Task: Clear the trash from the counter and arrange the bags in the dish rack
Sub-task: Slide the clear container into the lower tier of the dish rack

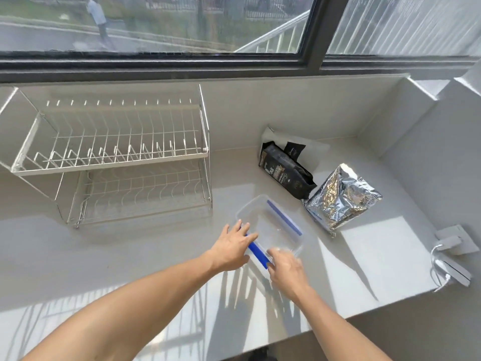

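A clear plastic container [273, 225] with blue clip strips lies on the counter in front of me. My left hand [233, 247] rests on its near left edge, fingers spread over the blue strip. My right hand [285, 267] touches its near right corner, slightly blurred. Whether either hand grips it is unclear. A black coffee bag [285, 173] lies behind the container, leaning on a white bag [312, 149]. A crinkled silver foil bag [341, 198] lies to the right. The two-tier wire dish rack [112, 157] stands empty at the back left.
A white wall socket with a plugged charger and cable [453, 252] sits on the right counter edge. A window runs along the back wall. The counter [130, 256] ends in a corner at the right.
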